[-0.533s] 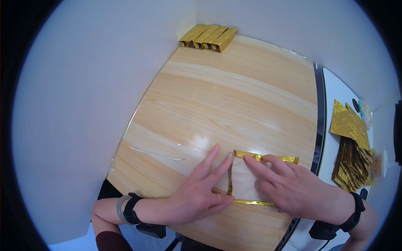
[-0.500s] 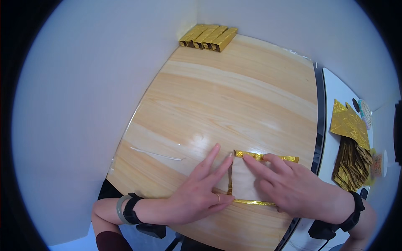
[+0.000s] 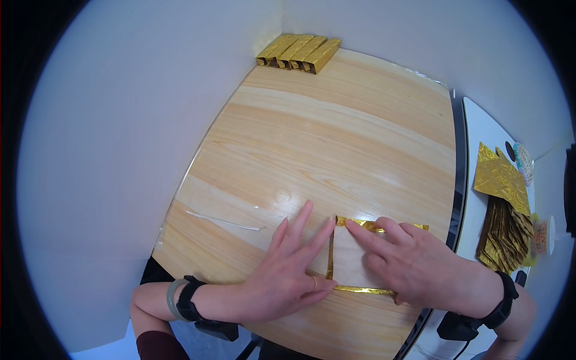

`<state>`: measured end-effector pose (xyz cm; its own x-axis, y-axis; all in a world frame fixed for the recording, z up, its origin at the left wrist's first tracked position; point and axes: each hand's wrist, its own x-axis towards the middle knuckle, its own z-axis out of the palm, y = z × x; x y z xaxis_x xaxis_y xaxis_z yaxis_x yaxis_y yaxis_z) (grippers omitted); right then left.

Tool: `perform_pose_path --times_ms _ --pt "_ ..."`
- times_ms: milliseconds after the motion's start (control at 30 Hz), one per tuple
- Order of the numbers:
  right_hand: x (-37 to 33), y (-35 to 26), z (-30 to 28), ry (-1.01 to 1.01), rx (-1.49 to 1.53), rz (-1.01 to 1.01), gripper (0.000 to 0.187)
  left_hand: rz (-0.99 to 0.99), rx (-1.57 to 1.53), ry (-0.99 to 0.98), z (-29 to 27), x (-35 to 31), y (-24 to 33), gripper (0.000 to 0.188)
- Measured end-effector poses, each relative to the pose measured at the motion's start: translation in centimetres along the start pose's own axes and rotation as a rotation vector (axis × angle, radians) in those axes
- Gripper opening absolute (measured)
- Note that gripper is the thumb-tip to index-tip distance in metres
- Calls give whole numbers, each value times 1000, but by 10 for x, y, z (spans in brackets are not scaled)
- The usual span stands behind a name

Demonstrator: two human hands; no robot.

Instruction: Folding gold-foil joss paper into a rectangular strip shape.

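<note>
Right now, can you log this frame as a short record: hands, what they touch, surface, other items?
left hand: flat, fingers spread, pressing the paper's left edge
right hand: flat on the paper, fingers pointing left
paper: white face up, gold edges folded over
table: light wood
folded gold pieces: row at the far corner
gold sheets: stacked on the white side table, right

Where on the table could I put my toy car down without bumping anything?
The wide bare stretch of the wooden table, between the folded gold blocks at the far corner and the hands, is free. It's crowded near the front edge, where the left hand and right hand press the gold-edged paper.
</note>
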<state>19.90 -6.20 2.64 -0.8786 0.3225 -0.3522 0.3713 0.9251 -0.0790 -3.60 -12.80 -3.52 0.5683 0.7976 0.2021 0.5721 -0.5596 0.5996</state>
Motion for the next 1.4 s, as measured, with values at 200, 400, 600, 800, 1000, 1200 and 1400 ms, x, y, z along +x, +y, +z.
perform_pose_path --times_ms 200,400,600,800,1000,1200,1400 --pt "-1 1 -1 63 -32 -46 24 30 -64 -25 -3 6 -5 11" --pt "-10 0 2 118 51 -15 32 14 -109 -146 -7 12 -9 8" --pt "-58 -18 25 388 100 178 41 -74 -130 -208 -10 10 -3 10" --pt "-90 -32 65 522 162 341 28 -139 -97 -223 -12 12 1 12" --pt "-84 -31 70 594 -64 160 23 -158 -81 -203 -11 14 2 10" --pt "-84 -32 74 624 -59 157 20 -218 -107 -219 -12 13 2 10" --pt "-84 -35 77 673 -93 171 15 -237 -152 -228 -14 13 1 13"
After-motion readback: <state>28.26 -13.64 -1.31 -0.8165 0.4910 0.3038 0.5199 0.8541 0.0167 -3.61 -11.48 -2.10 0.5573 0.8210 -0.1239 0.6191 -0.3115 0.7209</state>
